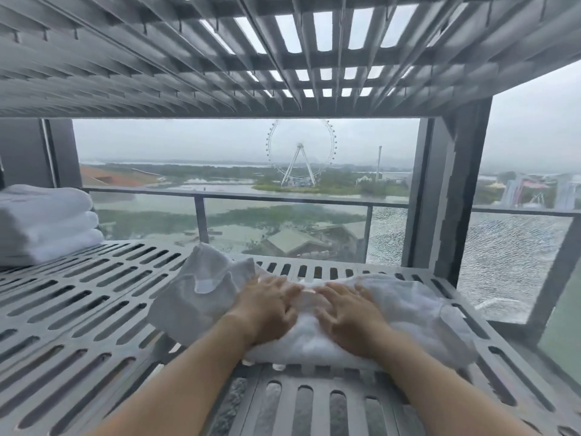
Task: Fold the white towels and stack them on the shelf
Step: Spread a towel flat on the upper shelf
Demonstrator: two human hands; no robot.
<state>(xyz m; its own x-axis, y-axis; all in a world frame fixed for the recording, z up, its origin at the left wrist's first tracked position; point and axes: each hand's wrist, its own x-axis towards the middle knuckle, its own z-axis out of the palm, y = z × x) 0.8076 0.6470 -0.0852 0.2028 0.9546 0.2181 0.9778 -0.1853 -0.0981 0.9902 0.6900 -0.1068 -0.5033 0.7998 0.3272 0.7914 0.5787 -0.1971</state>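
Observation:
A white towel (pixel 418 313) lies rumpled on the grey slotted shelf (pixel 78 309), right of its middle. A loose corner (pixel 204 278) of it stands up at the left. My left hand (pixel 267 306) and my right hand (pixel 349 316) rest palm down on top of the towel, side by side, fingers spread and pressing the cloth flat. Neither hand grips it. At the far left of the shelf sits a stack of three folded white towels (pixel 47 225).
Another slotted shelf (pixel 220 58) hangs close overhead. A dark upright post (pixel 452 190) stands at the shelf's back right corner. Behind is a glass balcony railing (pixel 283 199), and the pane at the right (pixel 503 253) is shattered.

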